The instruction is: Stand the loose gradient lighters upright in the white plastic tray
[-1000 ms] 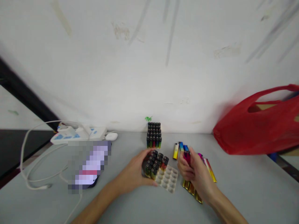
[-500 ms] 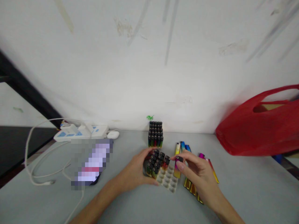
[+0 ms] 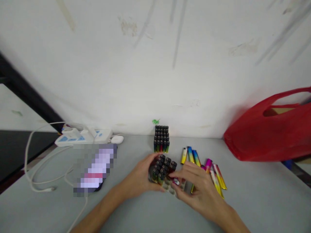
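Observation:
My left hand (image 3: 139, 178) is curled round the left side of a white tray (image 3: 170, 188) partly filled with upright black-capped lighters (image 3: 162, 168). My right hand (image 3: 196, 189) lies over the tray's right part, fingers pinched on a lighter (image 3: 175, 181) that it holds down into a slot. Several loose coloured lighters (image 3: 204, 166) lie flat on the grey table just right of my right hand. A full block of upright lighters (image 3: 161, 139) stands behind by the wall.
A red plastic bag (image 3: 269, 132) sits at the right against the wall. At the left lie a white power strip (image 3: 82, 137), white cables (image 3: 41, 168), a small white case (image 3: 117, 139) and a phone (image 3: 94, 171). The grey table (image 3: 145, 213) runs to the wall.
My right hand picked a lighter from the loose pile, carried it left over the tray and lowered it onto the tray's slots. My left hand stayed on the tray.

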Action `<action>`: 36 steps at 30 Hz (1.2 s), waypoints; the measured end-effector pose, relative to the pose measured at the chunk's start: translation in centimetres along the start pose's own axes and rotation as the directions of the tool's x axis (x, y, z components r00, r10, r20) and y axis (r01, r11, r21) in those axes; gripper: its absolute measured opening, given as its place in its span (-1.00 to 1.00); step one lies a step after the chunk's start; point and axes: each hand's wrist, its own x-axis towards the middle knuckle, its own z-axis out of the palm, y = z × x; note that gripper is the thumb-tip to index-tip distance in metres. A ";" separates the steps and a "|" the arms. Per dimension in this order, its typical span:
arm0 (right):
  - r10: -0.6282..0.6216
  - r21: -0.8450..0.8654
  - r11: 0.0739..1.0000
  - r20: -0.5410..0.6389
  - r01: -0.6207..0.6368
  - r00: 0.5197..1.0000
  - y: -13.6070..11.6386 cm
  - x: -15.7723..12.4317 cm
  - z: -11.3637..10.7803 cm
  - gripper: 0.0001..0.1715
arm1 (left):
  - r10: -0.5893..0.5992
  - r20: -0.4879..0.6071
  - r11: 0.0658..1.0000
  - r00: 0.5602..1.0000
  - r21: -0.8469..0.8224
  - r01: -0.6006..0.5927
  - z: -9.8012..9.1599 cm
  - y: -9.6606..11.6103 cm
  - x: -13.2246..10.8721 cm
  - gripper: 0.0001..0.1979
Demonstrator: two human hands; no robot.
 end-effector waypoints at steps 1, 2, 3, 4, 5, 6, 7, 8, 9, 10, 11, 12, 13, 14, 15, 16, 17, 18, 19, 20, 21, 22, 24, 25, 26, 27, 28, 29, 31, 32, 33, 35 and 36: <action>0.006 -0.003 1.000 0.014 -0.006 1.000 0.0 0.0 0.0 -0.81 | 0.002 -0.003 1.000 1.000 0.004 -0.002 0.0 0.0 0.0 0.18; 0.013 -0.001 1.000 0.024 -0.013 1.000 0.1 -0.1 -0.1 -0.81 | 0.002 -0.002 1.000 1.000 0.007 -0.002 0.0 0.0 0.0 0.18; 0.024 0.003 1.000 0.029 -0.024 0.999 0.1 -0.2 -0.1 -0.80 | 0.002 0.000 1.000 1.000 0.008 -0.002 0.0 0.0 0.0 0.18; 0.037 0.010 0.999 0.033 -0.038 0.999 0.1 -0.3 -0.1 -0.77 | 0.002 0.003 1.000 1.000 0.009 -0.002 0.1 0.0 0.0 0.18; 0.054 0.017 0.998 0.035 -0.054 0.998 0.1 -0.4 -0.1 -0.75 | 0.001 0.005 1.000 1.000 0.011 -0.001 0.1 0.1 0.0 0.18; 0.074 0.022 0.997 0.039 -0.074 0.997 0.1 -0.5 -0.1 -0.73 | 0.000 0.004 1.000 1.000 0.013 0.000 0.1 0.1 0.0 0.17; 0.097 0.025 0.995 0.044 -0.099 0.994 0.2 -0.6 -0.1 -0.71 | -0.001 0.003 1.000 1.000 0.015 0.001 0.1 0.2 0.0 0.16; 0.124 0.026 0.992 0.049 -0.125 0.991 0.2 -0.7 0.0 -0.71 | -0.001 0.004 1.000 1.000 0.017 0.001 0.0 0.2 0.0 0.16; 0.149 0.028 0.988 0.053 -0.150 0.987 0.3 -0.7 0.0 -0.71 | -0.001 0.006 1.000 1.000 0.018 0.001 0.0 0.2 -0.1 0.15; 0.170 0.031 0.985 0.050 -0.172 0.984 0.3 -0.7 0.0 -0.72 | -0.001 0.008 1.000 1.000 0.018 0.001 0.0 0.3 -0.1 0.16; 0.189 0.037 0.981 0.041 -0.190 0.981 0.3 -0.7 0.0 -0.73 | -0.001 0.012 1.000 1.000 0.016 0.000 -0.1 0.3 -0.1 0.16; 0.199 0.045 0.979 0.029 -0.200 0.980 0.3 -0.6 0.0 -0.74 | 0.000 0.015 1.000 1.000 0.014 -0.001 -0.1 0.3 -0.1 0.16; 0.206 0.053 0.977 0.018 -0.207 0.978 0.3 -0.6 0.0 -0.75 | 0.001 0.017 1.000 1.000 0.011 -0.001 -0.1 0.3 -0.1 0.17; 0.212 0.059 0.975 0.013 -0.212 0.977 0.3 -0.6 0.0 -0.76 | 0.000 0.015 1.000 1.000 0.011 0.000 -0.1 0.2 0.0 0.18; 0.218 0.066 0.974 0.014 -0.219 0.976 0.2 -0.6 0.0 -0.76 | -0.002 0.013 1.000 1.000 0.012 0.002 -0.1 0.2 0.0 0.18; 0.226 0.070 0.971 0.013 -0.227 0.974 0.2 -0.6 -0.1 -0.77 | -0.006 0.013 1.000 1.000 0.014 0.006 -0.1 0.2 0.0 0.18; 0.237 0.070 0.969 0.010 -0.237 0.971 0.1 -0.6 -0.1 -0.78 | -0.010 0.012 1.000 1.000 0.017 0.010 -0.1 0.2 0.0 0.18; 0.252 0.064 0.966 -0.003 -0.251 0.968 0.2 -0.6 0.0 -0.80 | -0.013 0.010 1.000 1.000 0.020 0.013 -0.1 0.2 0.0 0.17; 0.271 0.049 0.962 -0.027 -0.269 0.962 0.2 -0.6 0.0 -0.82 | -0.017 0.010 1.000 1.000 0.020 0.017 -0.1 0.2 0.0 0.17; 0.292 0.023 0.956 -0.062 -0.291 0.954 0.4 -0.7 0.1 -0.82 | -0.022 0.009 1.000 1.000 0.017 0.022 -0.1 0.2 0.0 0.17; 0.315 -0.014 0.948 -0.108 -0.318 0.943 0.7 -0.7 0.1 -0.82 | -0.028 0.011 1.000 1.000 0.014 0.028 -0.1 0.2 0.0 0.17; 0.340 -0.062 0.934 -0.159 -0.353 0.927 1.1 -0.8 0.2 -0.82 | -0.032 0.010 0.999 0.999 0.012 0.032 -0.1 0.2 0.0 0.18; 0.376 -0.171 0.889 -0.256 -0.425 0.890 2.1 -0.9 0.2 -0.83 | -0.038 0.012 0.999 0.999 0.011 0.037 -0.1 0.3 -0.1 0.18; 0.390 -0.230 0.857 -0.295 -0.461 0.872 2.7 -1.0 0.1 -0.83 | -0.039 0.012 0.999 0.999 0.011 0.038 -0.1 0.3 -0.1 0.18; 0.397 -0.291 0.824 -0.317 -0.487 0.861 3.3 -1.1 0.0 -0.82 | -0.039 0.011 0.999 0.999 0.010 0.039 -0.1 0.4 -0.1 0.18; 0.403 -0.353 0.783 -0.338 -0.512 0.850 3.9 -1.2 -0.2 -0.81 | -0.040 0.008 0.999 0.999 0.008 0.040 -0.1 0.5 -0.1 0.17; 0.412 -0.415 0.738 -0.347 -0.532 0.843 4.5 -1.3 -0.4 -0.79 | -0.042 0.004 0.999 0.999 0.006 0.042 -0.1 0.5 -0.1 0.17; 0.423 -0.473 0.690 -0.350 -0.548 0.836 5.1 -1.5 -0.6 -0.77 | -0.046 0.001 0.999 0.999 0.005 0.046 -0.1 0.6 -0.1 0.18; 0.456 -0.560 0.592 -0.359 -0.579 0.814 6.0 -1.7 -1.1 -0.73 | -0.050 -0.002 0.999 0.999 0.005 0.050 -0.1 0.6 -0.1 0.18; 0.474 -0.592 0.549 -0.361 -0.590 0.803 6.4 -1.9 -1.3 -0.71 | -0.050 0.000 0.999 0.999 0.005 0.050 -0.1 0.7 -0.1 0.18; 0.489 -0.618 0.513 -0.361 -0.596 0.794 6.7 -2.0 -1.4 -0.69 | -0.049 0.005 0.999 0.999 0.005 0.049 -0.2 0.7 -0.1 0.18; 0.507 -0.652 0.469 -0.354 -0.596 0.786 7.2 -2.3 -1.6 -0.66 | -0.046 0.014 0.999 0.999 0.012 0.046 -0.2 0.6 -0.1 0.18; 0.510 -0.660 0.463 -0.348 -0.592 0.787 7.3 -2.4 -1.6 -0.65 | -0.046 0.015 0.999 0.999 0.017 0.045 -0.2 0.6 -0.1 0.18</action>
